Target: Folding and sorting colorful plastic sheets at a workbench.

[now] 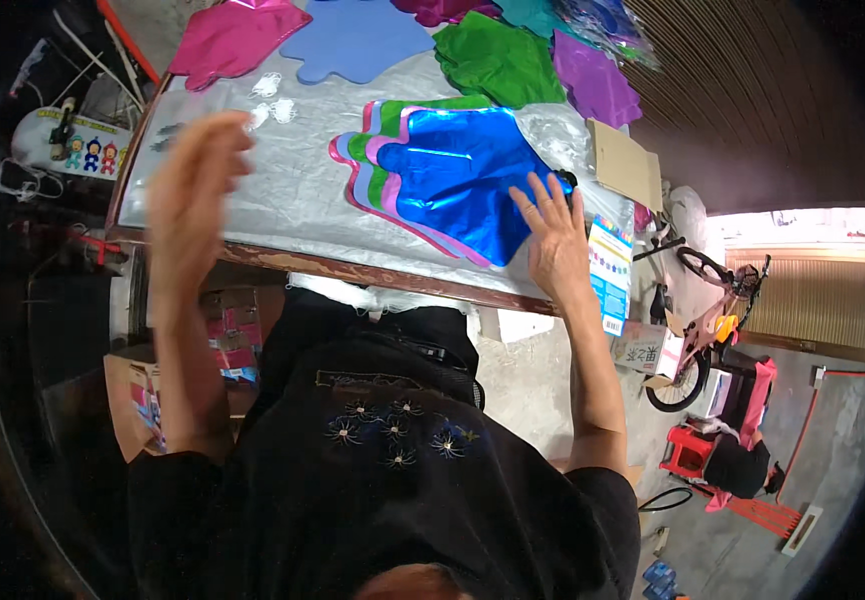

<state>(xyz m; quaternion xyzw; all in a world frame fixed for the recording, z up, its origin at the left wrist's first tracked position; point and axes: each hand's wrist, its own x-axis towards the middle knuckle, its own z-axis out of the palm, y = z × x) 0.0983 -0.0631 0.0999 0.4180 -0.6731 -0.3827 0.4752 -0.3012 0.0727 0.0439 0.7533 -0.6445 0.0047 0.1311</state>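
Observation:
A fanned stack of flat, uninflated foil balloons in green, pink, pale blue and lilac (379, 185) lies mid-table. On top is a shiny blue foil balloon (463, 170). My right hand (556, 232) rests on the blue one's right edge, fingers spread and nothing in its grasp. A small black thing shows just beyond those fingertips; its kind is unclear. My left hand (193, 195) is raised above the left part of the table, smeared by motion. Whether it holds anything does not show. Near it lie small bundles of white string (275, 110). A blue-and-white printed card (610, 275) lies right of my right hand.
Along the table's (283, 215) far side are more flat balloons: pink (233, 42), pale blue (353, 40), green (498, 62) and purple (593, 78). A cardboard piece (625, 165) sits at the right edge. Beyond stand a bicycle (703, 340) and a carton (648, 350).

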